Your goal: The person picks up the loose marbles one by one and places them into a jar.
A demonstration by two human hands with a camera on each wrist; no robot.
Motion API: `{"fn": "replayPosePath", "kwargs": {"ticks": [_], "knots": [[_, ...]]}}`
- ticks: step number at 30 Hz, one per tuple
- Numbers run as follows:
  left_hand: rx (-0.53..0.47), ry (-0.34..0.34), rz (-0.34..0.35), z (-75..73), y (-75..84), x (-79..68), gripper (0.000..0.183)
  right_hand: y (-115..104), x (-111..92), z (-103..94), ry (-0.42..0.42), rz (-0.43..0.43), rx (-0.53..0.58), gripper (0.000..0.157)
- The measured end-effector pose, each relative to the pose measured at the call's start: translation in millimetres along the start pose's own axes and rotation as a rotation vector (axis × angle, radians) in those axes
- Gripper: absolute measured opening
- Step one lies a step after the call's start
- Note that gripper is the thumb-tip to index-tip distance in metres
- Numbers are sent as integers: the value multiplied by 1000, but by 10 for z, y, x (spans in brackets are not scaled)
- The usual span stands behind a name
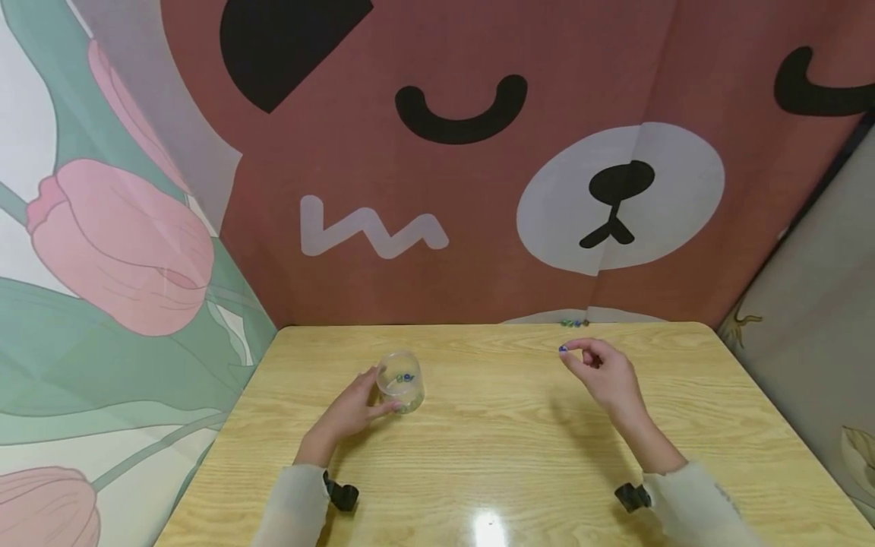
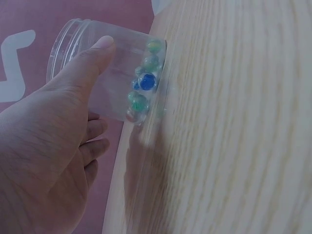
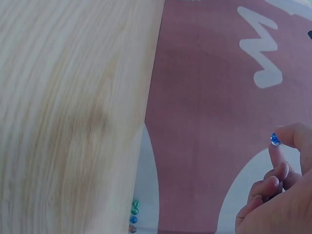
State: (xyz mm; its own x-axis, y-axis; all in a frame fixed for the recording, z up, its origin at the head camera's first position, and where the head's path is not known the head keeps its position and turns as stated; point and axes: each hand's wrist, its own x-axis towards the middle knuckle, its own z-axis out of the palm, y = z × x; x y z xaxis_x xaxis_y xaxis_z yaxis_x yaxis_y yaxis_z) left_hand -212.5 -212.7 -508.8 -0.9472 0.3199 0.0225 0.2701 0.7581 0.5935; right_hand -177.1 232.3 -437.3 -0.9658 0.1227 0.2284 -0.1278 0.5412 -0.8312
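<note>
No readable text, label, brand, number or sign is showing in any of the three views.

Clear jar [image 1: 405,389] upright at tabletop's [image 1: 478,456] ten o'clock, holding marbles [image 2: 147,82]; blue marble [image 1: 563,349] aloft, one o'clock; four loose marbles [image 1: 570,324] lined beyond.

Left hand [image 2: 51,134] holds a clear jar [image 2: 113,78] of marbles [image 2: 147,82], one perhaps reddish.
</note>
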Motion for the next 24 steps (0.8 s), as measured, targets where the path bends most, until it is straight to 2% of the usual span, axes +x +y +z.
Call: {"fn": "replayPosePath", "kwargs": {"ticks": [10,16,24], "knots": [[1,4,1,1,-5,3,95,-64,-96,184,-48,-28,44,22],[-3,4,-5,4,-10,-2,94,-126,-121,313,-93,-26,94,25],[7,3,-20,5,-13,-5,96,-214,-113,501,-113,-33,132,22]]}}
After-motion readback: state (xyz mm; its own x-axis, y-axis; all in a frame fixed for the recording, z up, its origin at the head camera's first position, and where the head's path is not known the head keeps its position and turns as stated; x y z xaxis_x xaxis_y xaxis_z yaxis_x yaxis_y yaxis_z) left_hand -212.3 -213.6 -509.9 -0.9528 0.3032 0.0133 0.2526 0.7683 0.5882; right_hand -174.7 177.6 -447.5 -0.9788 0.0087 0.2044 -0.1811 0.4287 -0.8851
